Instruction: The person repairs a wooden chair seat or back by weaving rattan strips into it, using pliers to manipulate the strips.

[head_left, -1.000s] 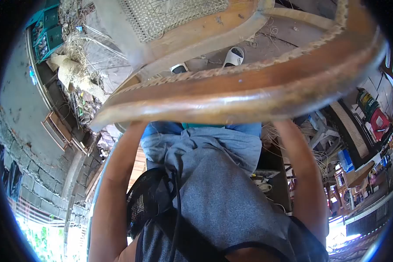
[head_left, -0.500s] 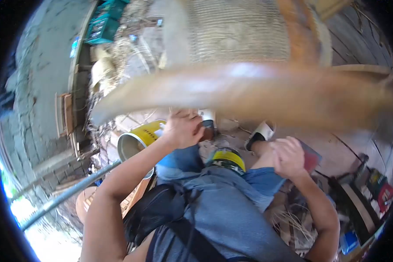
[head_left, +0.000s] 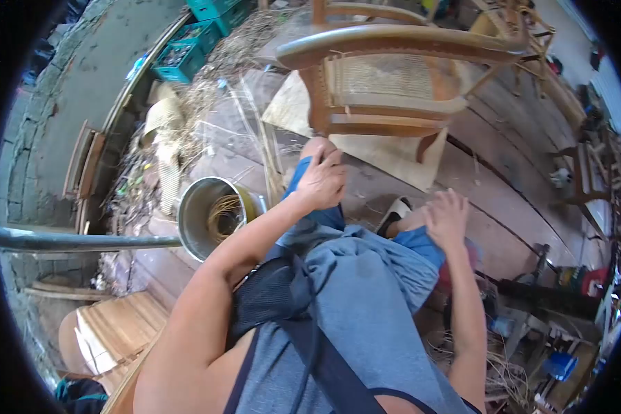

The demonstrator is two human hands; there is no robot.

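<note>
Head view: chair [head_left: 386, 77] cut off by top edge.

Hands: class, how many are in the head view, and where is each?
2: the left hand over the left leg, the right hand at the right leg. No others show, though some could be hidden.

To my left I note a rough grey wall [head_left: 110, 48], block joints visible in places. The floor [head_left: 504, 186] is brownish, crossed by dark gaps. Dry fibre debris [head_left: 196, 103] litters its left side, near teal crates [head_left: 205, 10] set along the wall. To my right I record wooden furniture [head_left: 586, 183] and pale light reflecting off the floor.
</note>
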